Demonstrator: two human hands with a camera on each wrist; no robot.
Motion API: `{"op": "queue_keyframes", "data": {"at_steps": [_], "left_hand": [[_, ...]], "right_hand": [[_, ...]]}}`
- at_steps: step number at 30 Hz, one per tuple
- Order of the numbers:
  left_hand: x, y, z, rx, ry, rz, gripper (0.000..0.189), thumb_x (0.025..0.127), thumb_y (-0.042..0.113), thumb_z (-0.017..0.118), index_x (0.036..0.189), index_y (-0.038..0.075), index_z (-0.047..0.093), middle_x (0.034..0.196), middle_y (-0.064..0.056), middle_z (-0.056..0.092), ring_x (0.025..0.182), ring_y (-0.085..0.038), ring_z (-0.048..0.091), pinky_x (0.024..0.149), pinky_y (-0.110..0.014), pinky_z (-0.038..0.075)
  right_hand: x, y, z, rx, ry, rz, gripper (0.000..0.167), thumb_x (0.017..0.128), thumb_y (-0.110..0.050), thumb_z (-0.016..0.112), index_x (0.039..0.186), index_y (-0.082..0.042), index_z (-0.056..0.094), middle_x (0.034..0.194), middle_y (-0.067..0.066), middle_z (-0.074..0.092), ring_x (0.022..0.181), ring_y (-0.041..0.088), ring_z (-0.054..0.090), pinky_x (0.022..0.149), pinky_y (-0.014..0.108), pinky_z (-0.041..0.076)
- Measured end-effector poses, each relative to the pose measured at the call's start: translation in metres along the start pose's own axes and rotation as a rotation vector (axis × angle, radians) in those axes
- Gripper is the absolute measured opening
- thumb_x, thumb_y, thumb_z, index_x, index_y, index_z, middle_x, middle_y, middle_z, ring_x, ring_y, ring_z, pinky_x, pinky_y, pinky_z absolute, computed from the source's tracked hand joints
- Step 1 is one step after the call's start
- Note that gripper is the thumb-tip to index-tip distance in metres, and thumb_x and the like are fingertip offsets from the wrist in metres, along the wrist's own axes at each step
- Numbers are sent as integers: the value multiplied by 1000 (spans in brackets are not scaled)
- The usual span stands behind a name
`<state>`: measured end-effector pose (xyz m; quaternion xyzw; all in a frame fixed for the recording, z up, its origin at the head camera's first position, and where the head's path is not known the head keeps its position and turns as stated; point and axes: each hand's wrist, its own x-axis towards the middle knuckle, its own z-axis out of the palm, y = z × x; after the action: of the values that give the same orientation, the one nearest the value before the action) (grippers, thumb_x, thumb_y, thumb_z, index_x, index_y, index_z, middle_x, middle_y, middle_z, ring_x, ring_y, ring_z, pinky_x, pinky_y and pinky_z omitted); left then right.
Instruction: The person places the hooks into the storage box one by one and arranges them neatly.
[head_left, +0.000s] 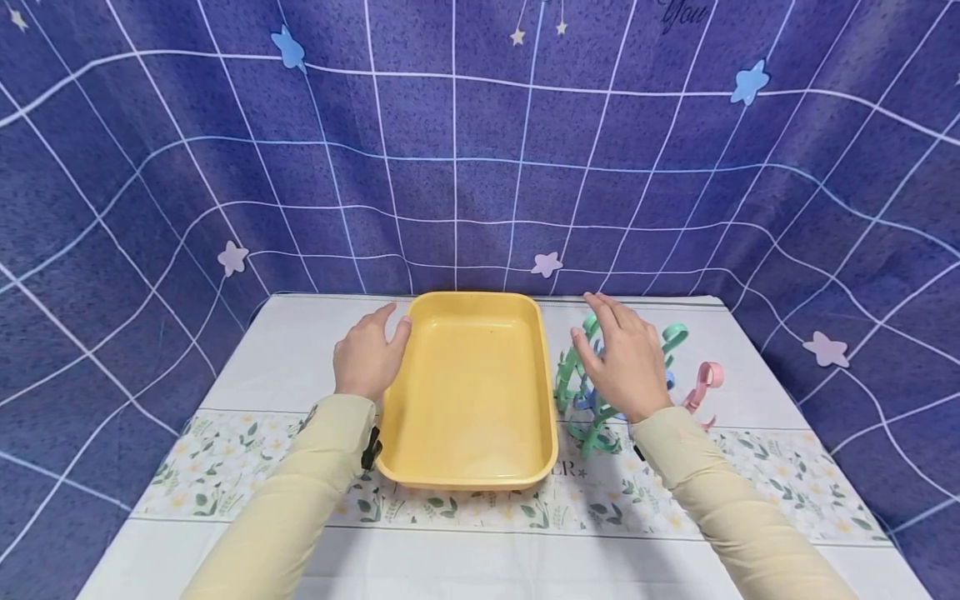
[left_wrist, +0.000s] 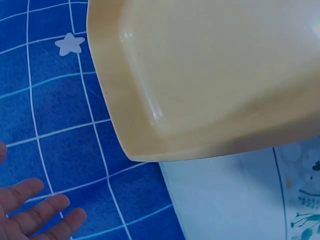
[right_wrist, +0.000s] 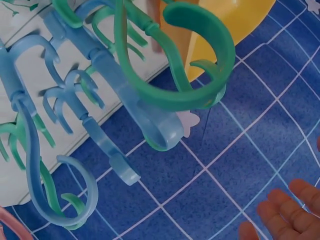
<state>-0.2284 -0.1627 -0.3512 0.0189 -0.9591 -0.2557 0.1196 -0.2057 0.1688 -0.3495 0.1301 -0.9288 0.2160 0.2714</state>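
Observation:
A yellow rectangular plastic tray stands on the table between my two hands, its inside bare. My left hand hovers over the tray's left rim, fingers relaxed and holding nothing. On the other side, my right hand is above a cluster of plastic hooks, fingers loosely extended with nothing in them. The hooks have curled ends and branching prongs: a green hook, a blue hook and a pink hook among several. In the head view my right hand hides part of the cluster.
A white tablecloth with a floral band covers the table. Behind and along both sides hangs a blue grid-patterned curtain with stars. The hooks stand close beside the tray's right wall.

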Motion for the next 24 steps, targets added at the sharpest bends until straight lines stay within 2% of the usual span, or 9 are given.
{"op": "queue_keyframes", "data": {"at_steps": [7, 19, 24], "left_hand": [[-1, -9, -3, -10, -68, -67, 58, 108, 44, 38, 153, 7, 45, 146, -25, 52, 132, -46, 49, 104, -61, 40], [-7, -23, 3, 4, -146, -153, 59, 108, 43, 40, 153, 6, 44, 147, -26, 49, 127, -51, 52, 100, -62, 44], [-8, -30, 7, -37, -194, -200, 60, 108, 43, 40, 155, 6, 41, 148, -24, 49, 128, -49, 52, 101, -61, 43]], "right_hand": [[0, 7, -5, 11, 21, 15, 51, 102, -29, 61, 147, -7, 52, 143, 19, 56, 131, 40, 50, 100, 56, 39], [-1, 19, -18, 17, 49, 53, 47, 101, -26, 62, 143, -6, 56, 137, 22, 59, 127, 43, 53, 95, 59, 40], [-2, 25, -23, 24, 61, 62, 46, 101, -25, 62, 142, -4, 57, 135, 23, 60, 126, 44, 53, 94, 59, 40]]}}
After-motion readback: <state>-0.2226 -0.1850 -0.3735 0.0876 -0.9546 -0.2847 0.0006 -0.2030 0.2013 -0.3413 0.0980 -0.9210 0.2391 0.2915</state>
